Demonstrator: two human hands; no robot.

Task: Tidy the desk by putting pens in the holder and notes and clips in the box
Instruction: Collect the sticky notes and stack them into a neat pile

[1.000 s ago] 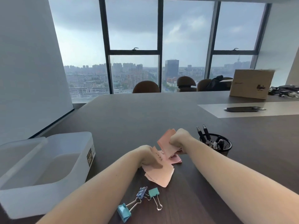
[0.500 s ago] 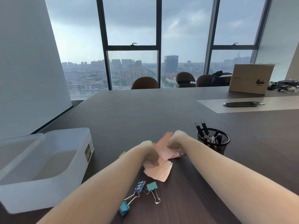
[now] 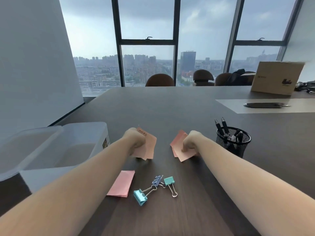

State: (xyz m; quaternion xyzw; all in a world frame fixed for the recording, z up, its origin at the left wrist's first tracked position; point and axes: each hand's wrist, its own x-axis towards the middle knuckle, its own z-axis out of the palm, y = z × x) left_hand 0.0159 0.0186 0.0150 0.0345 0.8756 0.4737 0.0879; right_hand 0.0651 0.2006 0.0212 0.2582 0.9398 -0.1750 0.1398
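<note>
My left hand [image 3: 134, 139] grips a bunch of pink notes [image 3: 149, 147] lifted off the dark desk. My right hand [image 3: 190, 141] grips a second bunch of pink notes [image 3: 179, 149] just left of the black mesh pen holder [image 3: 233, 142], which has several black pens [image 3: 223, 127] in it. One more pink note pad [image 3: 121, 183] lies flat on the desk near my left forearm. Three binder clips [image 3: 153, 189], two teal and one blue, lie beside it. The translucent plastic box [image 3: 52, 149] stands open at the left.
A cardboard box [image 3: 277, 78] stands at the far right of the desk, with a dark flat object [image 3: 263, 105] on a light strip in front of it. Brown chairs [image 3: 160, 80] line the far edge below the windows.
My hands have pulled apart, each carrying a share of the pink notes. The left moved left toward the box. A pink pad is now uncovered on the desk near the clips.
</note>
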